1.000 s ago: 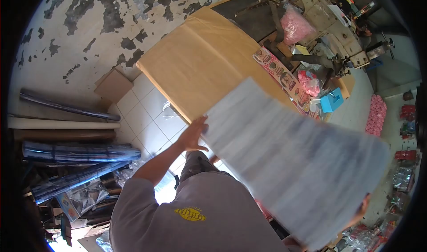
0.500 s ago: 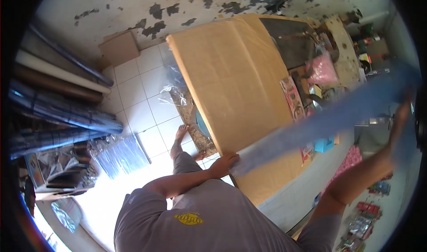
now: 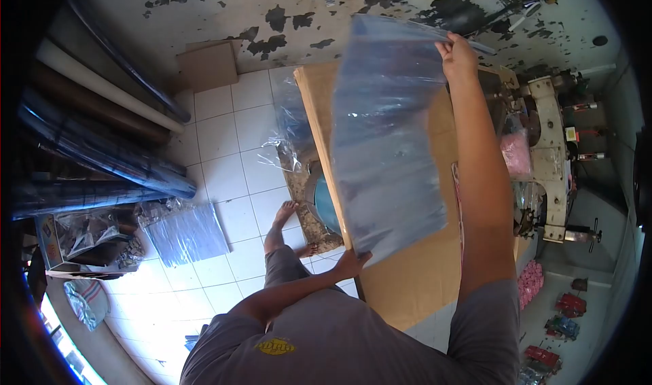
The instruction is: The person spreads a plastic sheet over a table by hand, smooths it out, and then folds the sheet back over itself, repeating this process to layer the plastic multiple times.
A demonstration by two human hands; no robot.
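A bluish, see-through plastic sheet is spread over the tan-covered table, its far edge raised. At the table's near left corner, my left hand is closed on the sheet's near corner. My right hand stretches out to the far end and pinches the sheet's far edge, which looks folded or rolled there. Faint ripples and bright reflections run across the plastic. My right forearm hides part of the table's right side.
Several long rolls lean at the left. A stack of clear plastic lies on the white tiles. A metal machine frame and a pink bag are at the right. Cardboard rests by the wall, and a teal round object stands under the table edge.
My right hand has swung from the far right to the far end of the table, carrying the plastic sheet, which now spreads over the tabletop. My left hand keeps its near corner.
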